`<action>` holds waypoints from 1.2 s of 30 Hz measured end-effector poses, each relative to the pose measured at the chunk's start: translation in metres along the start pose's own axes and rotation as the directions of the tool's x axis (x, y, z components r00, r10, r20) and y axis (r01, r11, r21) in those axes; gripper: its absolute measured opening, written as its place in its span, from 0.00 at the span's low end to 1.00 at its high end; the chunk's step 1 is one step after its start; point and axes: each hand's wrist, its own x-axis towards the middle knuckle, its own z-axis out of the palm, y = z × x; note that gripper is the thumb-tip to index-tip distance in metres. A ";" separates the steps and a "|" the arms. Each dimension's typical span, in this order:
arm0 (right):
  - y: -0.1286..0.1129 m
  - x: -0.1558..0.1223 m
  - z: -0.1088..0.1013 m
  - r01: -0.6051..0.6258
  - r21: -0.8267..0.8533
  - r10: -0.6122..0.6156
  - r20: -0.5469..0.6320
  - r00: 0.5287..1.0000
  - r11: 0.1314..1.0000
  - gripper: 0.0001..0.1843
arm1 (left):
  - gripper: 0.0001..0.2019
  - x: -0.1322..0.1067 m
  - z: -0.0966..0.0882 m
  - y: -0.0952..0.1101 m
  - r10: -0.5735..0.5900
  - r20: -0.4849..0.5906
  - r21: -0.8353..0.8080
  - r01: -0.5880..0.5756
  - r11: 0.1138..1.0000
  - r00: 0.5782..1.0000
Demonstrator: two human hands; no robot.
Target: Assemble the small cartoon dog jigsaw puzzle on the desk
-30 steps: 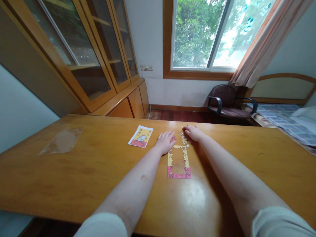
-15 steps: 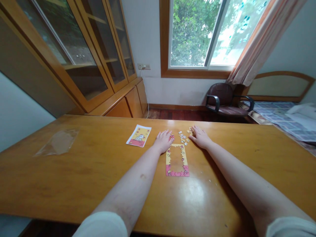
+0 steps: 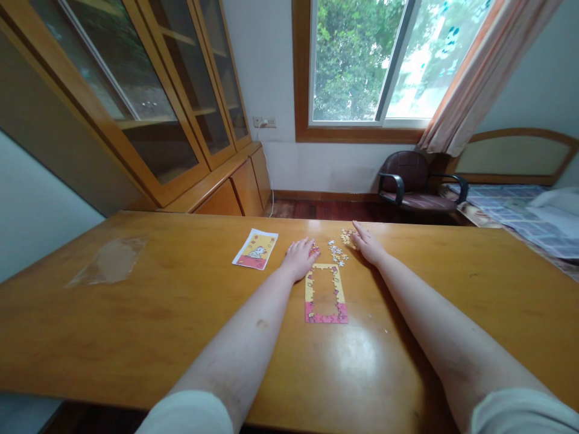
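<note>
A small jigsaw frame (image 3: 326, 293), yellow with a pink bottom band and a bare middle, lies on the wooden table (image 3: 181, 313). My left hand (image 3: 299, 258) rests flat at its upper left corner, fingers stretched out toward a pink piece. Several loose puzzle pieces (image 3: 338, 252) are scattered just beyond the frame. My right hand (image 3: 367, 244) lies to their right, fingers extended and touching the far pieces. A picture card (image 3: 256, 249) with a white cartoon animal lies left of my left hand.
A clear plastic bag (image 3: 108, 260) lies on the table's far left. Glass-door wooden cabinets (image 3: 181, 108) stand behind the table at left. A dark armchair (image 3: 418, 184) sits under the window, and a bed (image 3: 529, 211) is at the right.
My right hand slid from above the frame to the right of the loose pieces, uncovering them, then reached slightly farther. My left hand stayed put.
</note>
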 end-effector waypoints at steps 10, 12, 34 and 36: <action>-0.016 -0.028 -0.009 0.105 -0.253 -0.048 0.220 0.974 0.962 0.30 | 0.28 0.002 0.001 -0.002 0.016 -0.027 -0.015 -0.016 1.000 1.000; -0.017 -0.027 -0.009 0.105 -0.244 -0.055 0.203 0.978 0.964 0.31 | 0.28 0.003 0.002 -0.004 0.013 -0.037 -0.038 -0.015 0.999 0.999; -0.060 -0.054 -0.001 0.416 -0.163 -0.334 0.372 0.866 0.895 0.37 | 0.24 0.010 0.007 -0.015 -0.057 -0.157 -0.304 0.007 0.953 0.986; -0.060 -0.052 0.000 0.405 -0.164 -0.327 0.363 0.873 0.899 0.38 | 0.22 0.013 0.009 -0.020 -0.097 -0.207 -0.430 -0.001 0.903 0.973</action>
